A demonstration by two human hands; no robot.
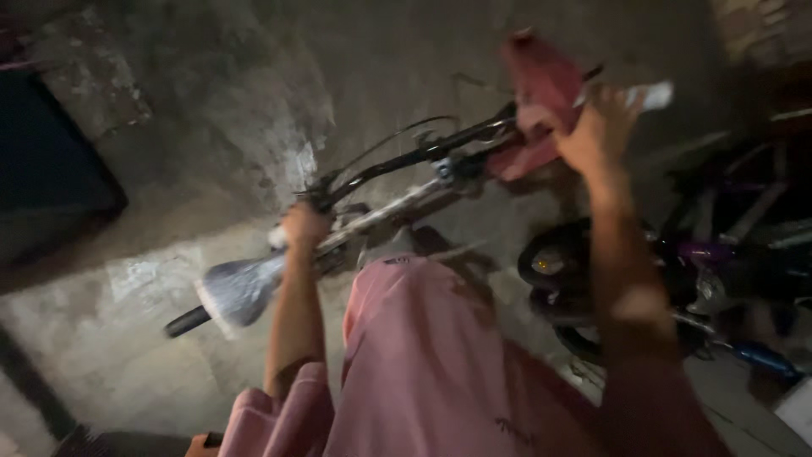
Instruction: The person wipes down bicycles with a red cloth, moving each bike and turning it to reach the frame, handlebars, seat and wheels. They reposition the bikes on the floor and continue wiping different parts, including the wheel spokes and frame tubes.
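A bicycle handlebar (423,156) runs slantwise across the middle of the head view, with thin cables arching over it. My left hand (304,227) is closed around the bar near its left end. Just beyond that hand a grey-white bag (241,288) covers the bar, and the black grip (186,322) sticks out past it. My right hand (600,127) is raised at the bar's right end, closed on a red cloth (541,80); a small white object (651,95) pokes out past its fingers. My pink shirt (423,364) fills the lower middle.
Another bicycle with a purple frame (710,254) and a black tyre (554,262) stands close on the right. A rough concrete wall and floor (254,93) lie ahead. A dark opening (51,169) sits at the left. The view is dim and blurred.
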